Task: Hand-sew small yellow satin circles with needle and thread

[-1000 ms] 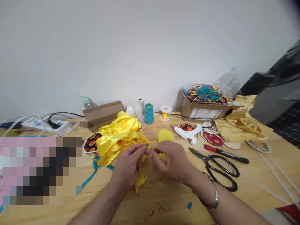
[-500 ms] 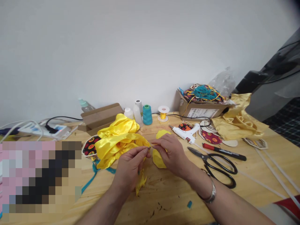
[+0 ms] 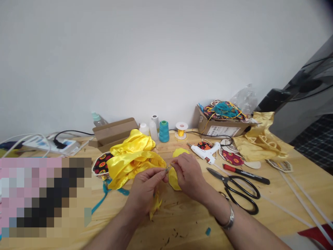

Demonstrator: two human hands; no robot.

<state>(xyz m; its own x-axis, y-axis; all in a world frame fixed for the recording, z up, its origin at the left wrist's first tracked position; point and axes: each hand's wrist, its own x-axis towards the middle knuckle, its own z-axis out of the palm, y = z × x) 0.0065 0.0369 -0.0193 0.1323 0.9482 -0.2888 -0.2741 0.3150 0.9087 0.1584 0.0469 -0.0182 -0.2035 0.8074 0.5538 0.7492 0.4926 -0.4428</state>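
Near the tabletop's (image 3: 182, 222) front edge, the left hand (image 3: 147, 185) is pinching a needle (image 3: 168, 169) (barely visible). The right hand (image 3: 188, 175) is gripping a yellow fabric scrap (image 3: 173, 180), probably best kept taut.

Soft, even daylight fills the scene, bright on the white wall (image 3: 156, 52) and the wooden tabletop (image 3: 286, 194). Shadows are faint. The yellow cloth (image 3: 130, 156) shows glossy glare. The tabletop's far edge bows from lens distortion, its left edge is pixelated, and the picture's upper right corner blurs dark.
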